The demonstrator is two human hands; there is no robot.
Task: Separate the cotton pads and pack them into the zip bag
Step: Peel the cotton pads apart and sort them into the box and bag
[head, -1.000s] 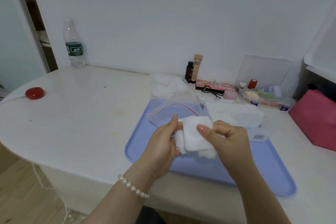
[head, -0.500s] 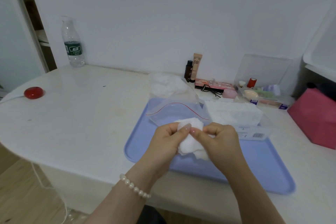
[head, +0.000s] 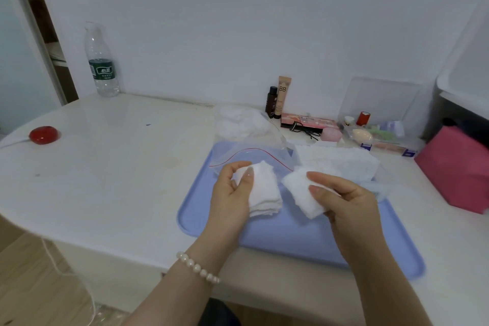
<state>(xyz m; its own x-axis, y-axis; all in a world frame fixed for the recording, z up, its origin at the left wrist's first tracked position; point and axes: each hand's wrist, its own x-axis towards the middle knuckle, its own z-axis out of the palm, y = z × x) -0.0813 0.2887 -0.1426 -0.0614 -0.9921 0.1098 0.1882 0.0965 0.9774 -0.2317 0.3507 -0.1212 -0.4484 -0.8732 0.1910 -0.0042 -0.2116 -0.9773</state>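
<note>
1. L hand (head: pixel 232 193) grips a stack of cotton pads (head: pixel 264 190), thumb curled over top; held above blue tray (head: pixel 291 241).
2. R hand (head: pixel 344 198) pinches a smaller wad of pads (head: pixel 299 190), fingers curled on it.
3. Vs 0.5 s ago: one clump at centre, both hands on it; now split in two, hands apart.
4. Zip bag (head: pixel 251 156) lies open at tray's far edge, just behind hands; unmoved.

Tray (head: pixel 304 241): on table (head: pixel 119 167), front right.
Zip bag (head: pixel 251 152): on tray's rear left.
Hands: above tray; left hand (head: pixel 232 196) left of right hand (head: pixel 344 198), 1 cotton-pad stack each.
Bottle (head: pixel 102 61): rear left of table.
</note>
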